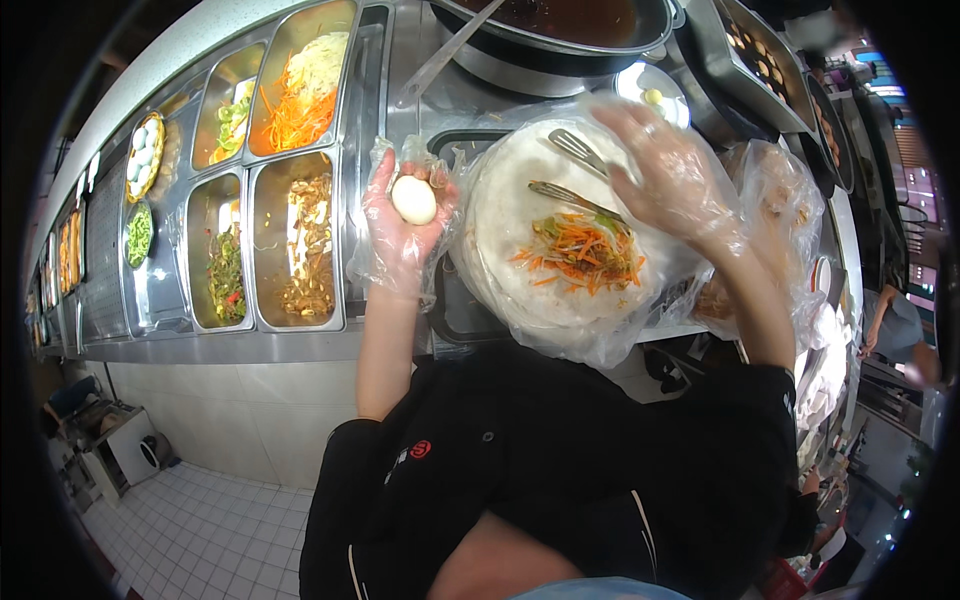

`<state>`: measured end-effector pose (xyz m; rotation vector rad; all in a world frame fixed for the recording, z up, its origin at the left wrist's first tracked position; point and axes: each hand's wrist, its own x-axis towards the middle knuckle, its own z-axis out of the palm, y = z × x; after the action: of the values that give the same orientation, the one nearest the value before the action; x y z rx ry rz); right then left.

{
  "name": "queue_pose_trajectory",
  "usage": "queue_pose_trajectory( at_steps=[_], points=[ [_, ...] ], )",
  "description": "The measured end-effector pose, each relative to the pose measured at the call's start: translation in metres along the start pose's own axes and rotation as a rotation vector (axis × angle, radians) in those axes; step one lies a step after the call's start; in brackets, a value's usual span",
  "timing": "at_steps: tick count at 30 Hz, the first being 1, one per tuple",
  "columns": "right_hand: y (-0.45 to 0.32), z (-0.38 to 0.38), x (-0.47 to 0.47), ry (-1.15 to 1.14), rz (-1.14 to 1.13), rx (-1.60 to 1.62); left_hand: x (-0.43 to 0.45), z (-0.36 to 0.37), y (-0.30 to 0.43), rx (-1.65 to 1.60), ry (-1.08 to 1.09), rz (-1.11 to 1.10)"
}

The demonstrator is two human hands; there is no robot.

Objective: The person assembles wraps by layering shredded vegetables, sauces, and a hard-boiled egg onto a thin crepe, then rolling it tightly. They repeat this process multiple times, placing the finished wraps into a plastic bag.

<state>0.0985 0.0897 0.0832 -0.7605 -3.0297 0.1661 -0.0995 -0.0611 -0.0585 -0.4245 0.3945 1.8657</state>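
Note:
A peeled boiled egg (413, 200) rests in the palm of my left hand (409, 225), whose fingers curl around it inside a clear plastic glove. My right hand (660, 165), also gloved and blurred, hangs with its fingers apart over the right side of a stack of round white flatbreads (510, 262); nothing shows in its grasp. On the top flatbread lies a heap of shredded carrot and other vegetables (585, 251). Slotted metal tongs (574, 196) lie above the heap, their far end partly hidden near my right hand. Clear plastic film surrounds the stack.
Steel trays hold shredded carrot and pale shreds (304, 97), chopped greens (227, 281) and noodle-like food (309, 255). A basket of eggs (144, 157) stands further left. Ahead are a large pot of brown liquid (555, 52) and a white plate (651, 94); a plastic bag (780, 195) lies right.

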Motion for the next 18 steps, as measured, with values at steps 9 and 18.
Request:
queue_pose_trajectory(
  at_steps=[9, 18],
  points=[
    [0.063, 0.090, -0.060, -0.162, 0.271, 0.003, 0.014, 0.001, -0.031, -0.053, -0.081, -0.039],
    [0.018, 0.049, -0.085, -0.088, 0.590, 0.149, 0.008, 0.029, -0.068, 0.154, 0.003, 0.080]
  ],
)
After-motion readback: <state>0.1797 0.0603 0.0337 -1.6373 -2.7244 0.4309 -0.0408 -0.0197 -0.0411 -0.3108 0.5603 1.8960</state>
